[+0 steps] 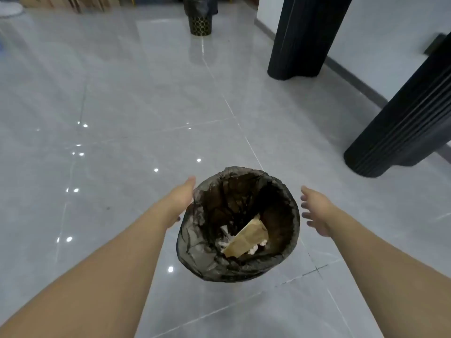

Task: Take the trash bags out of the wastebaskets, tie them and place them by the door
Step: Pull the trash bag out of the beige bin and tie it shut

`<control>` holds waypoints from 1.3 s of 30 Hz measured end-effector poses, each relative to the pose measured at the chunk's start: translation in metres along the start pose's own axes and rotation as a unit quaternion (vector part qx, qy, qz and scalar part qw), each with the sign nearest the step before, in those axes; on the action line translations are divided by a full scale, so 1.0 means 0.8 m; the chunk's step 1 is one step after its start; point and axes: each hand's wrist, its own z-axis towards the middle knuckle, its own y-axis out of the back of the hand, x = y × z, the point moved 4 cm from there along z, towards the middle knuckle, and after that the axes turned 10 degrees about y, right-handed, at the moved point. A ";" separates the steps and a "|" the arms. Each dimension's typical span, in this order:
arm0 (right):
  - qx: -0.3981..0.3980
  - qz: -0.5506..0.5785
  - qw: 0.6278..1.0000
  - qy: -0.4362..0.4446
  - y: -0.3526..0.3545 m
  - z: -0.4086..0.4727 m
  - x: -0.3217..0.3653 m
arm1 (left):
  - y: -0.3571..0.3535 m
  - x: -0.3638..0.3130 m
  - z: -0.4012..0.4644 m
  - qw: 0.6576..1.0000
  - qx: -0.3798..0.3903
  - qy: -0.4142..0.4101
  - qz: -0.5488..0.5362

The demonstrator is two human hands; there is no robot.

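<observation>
A round wastebasket lined with a thin dark translucent plastic trash bag (238, 224) stands on the glossy grey tiled floor (122, 106), holding a tan cardboard scrap (245, 240) and white crumpled paper. The left hand (181, 197) touches the bag's rim, fingers straight; the right hand (314, 211) hovers just beside it, fingers spread. A second dark patterned wastebasket (200, 18) stands near the floor's far edge.

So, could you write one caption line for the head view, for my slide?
Both open hands, left and right, reach around a bag-lined wastebasket on the grey tile floor.
</observation>
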 end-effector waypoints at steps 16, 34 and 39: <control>0.024 0.101 0.987 -0.123 -0.014 -0.025 -0.089 | -0.037 0.082 -0.016 0.974 0.095 0.098 -0.181; -0.010 0.027 0.997 -0.074 0.044 -0.049 -0.029 | -0.035 0.028 -0.046 0.946 0.057 0.063 -0.313; -0.034 0.112 0.990 0.076 0.027 -0.047 0.018 | -0.036 0.000 -0.059 0.958 0.040 -0.006 -0.283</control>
